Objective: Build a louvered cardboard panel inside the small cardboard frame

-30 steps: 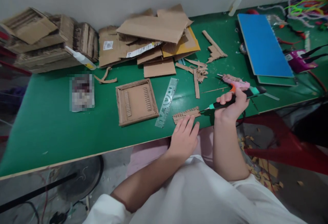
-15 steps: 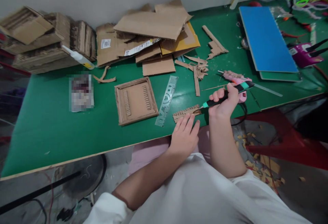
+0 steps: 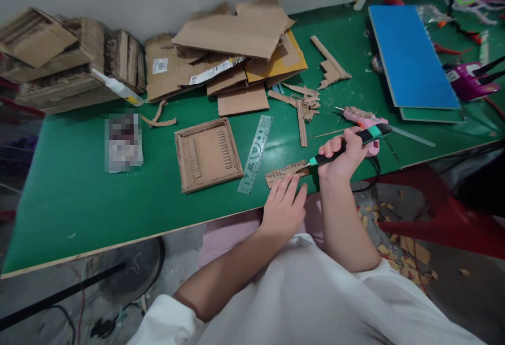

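Note:
My left hand (image 3: 284,205) lies flat near the table's front edge. Its outstretched fingertips press on a short corrugated cardboard strip (image 3: 284,172) with ridges along its top. In my right hand (image 3: 345,156), fingers wrapped round the handle, is a black and teal craft knife (image 3: 369,133). Its thin metal tip meets the strip's right end, just beyond my left fingers. Left of the strip lies a clear stencil ruler (image 3: 255,153). Beside the ruler sits a square cardboard frame (image 3: 209,185) with two rows of small ridges inside.
A pink glue gun (image 3: 373,149) lies just behind my right hand. Cardboard scraps (image 3: 310,105) and flat cardboard pieces (image 3: 229,37) stand toward the wall. A glue bottle (image 3: 118,88) leans by a cardboard stack (image 3: 59,84). A blue board (image 3: 414,61) is at right.
The knife tip has shifted slightly on the strip, with my right hand moving a little to the left. My left hand stays on the strip.

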Available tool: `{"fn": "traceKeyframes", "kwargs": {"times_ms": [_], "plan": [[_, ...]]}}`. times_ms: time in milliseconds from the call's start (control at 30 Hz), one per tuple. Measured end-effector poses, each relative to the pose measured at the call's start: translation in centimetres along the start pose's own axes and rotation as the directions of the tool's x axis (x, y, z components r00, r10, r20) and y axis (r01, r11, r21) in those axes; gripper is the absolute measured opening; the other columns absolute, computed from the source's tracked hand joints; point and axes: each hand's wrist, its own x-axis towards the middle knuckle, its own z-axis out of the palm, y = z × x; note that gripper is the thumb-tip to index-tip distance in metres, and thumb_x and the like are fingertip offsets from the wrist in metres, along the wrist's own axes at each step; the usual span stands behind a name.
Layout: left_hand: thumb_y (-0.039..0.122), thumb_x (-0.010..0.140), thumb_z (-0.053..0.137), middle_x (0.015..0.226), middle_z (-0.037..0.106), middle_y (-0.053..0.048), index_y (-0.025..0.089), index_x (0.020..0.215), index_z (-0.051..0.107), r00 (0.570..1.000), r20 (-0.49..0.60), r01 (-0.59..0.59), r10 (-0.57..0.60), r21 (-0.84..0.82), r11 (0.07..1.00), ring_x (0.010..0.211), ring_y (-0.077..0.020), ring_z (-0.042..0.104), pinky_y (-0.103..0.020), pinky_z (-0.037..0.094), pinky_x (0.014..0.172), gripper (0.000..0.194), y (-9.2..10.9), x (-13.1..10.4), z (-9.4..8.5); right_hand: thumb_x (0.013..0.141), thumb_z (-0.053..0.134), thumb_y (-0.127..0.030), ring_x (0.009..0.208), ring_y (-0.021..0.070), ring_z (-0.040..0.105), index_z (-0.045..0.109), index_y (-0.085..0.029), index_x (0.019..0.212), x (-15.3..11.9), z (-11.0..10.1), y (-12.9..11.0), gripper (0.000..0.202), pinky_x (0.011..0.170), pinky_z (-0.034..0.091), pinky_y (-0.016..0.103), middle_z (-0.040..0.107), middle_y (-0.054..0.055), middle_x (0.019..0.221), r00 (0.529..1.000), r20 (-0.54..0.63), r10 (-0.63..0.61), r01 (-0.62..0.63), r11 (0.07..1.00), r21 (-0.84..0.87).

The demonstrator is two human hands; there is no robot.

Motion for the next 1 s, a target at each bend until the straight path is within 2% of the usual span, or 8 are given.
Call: {"fn": "traceKeyframes", "kwargs": {"times_ms": [200, 500, 767, 1000], "plan": [[0.019, 0.078, 0.048, 0.130, 0.049, -0.012, 0.014, 0.115, 0.054, 1.000, 0.012, 0.003, -0.003, -0.001, 1.000, 0.124, -0.0255, 0.039, -0.042, 0.033, 0.102, 0.037, 0.0, 0.0, -0.1, 0.070, 0.054, -0.024, 0.027, 0.0068, 0.030, 0.038, -0.024, 0.072, -0.2, 0.4, 0.0, 0.017, 0.028, 0.031, 0.019, 0.037, -0.013, 0.037, 0.998, 0.058, -0.023, 0.024, 1.000, -0.010], [0.019, 0.078, 0.048, 0.129, 0.050, -0.012, 0.015, 0.114, 0.055, 1.000, -0.004, 0.007, -0.007, 0.010, 1.000, 0.123, -0.0256, 0.040, -0.042, 0.034, 0.101, 0.036, 0.1, 0.0, 0.1, 0.067, 0.056, -0.028, 0.028, 0.0062, 0.031, 0.037, -0.023, 0.074, 0.5, -0.2, -0.2, 0.021, 0.030, 0.031, 0.018, 0.037, -0.014, 0.038, 0.994, -0.025, 0.102, -0.101, 0.994, 0.044], [0.019, 0.078, 0.050, 0.130, 0.049, -0.012, 0.015, 0.113, 0.054, 1.000, 0.020, 0.020, -0.020, 0.006, 1.000, 0.124, -0.0252, 0.039, -0.042, 0.033, 0.101, 0.036, 0.1, 0.1, 0.1, 0.066, 0.057, -0.031, 0.029, 0.0061, 0.031, 0.038, -0.024, 0.074, 0.8, -0.4, -0.5, 0.022, 0.032, 0.031, 0.019, 0.036, -0.014, 0.039, 0.995, -0.032, 0.090, -0.089, 0.995, 0.032], [0.019, 0.079, 0.048, 0.128, 0.051, -0.010, 0.016, 0.110, 0.057, 1.000, -0.014, 0.024, -0.024, 0.035, 0.999, 0.122, -0.0246, 0.042, -0.040, 0.034, 0.100, 0.033, 0.2, 0.1, 0.1, 0.068, 0.055, -0.031, 0.029, 0.0062, 0.031, 0.038, -0.023, 0.074, 0.8, -0.8, -0.8, 0.020, 0.032, 0.028, 0.018, 0.036, -0.014, 0.039, 0.997, -0.037, 0.066, -0.065, 0.998, 0.023]]}}
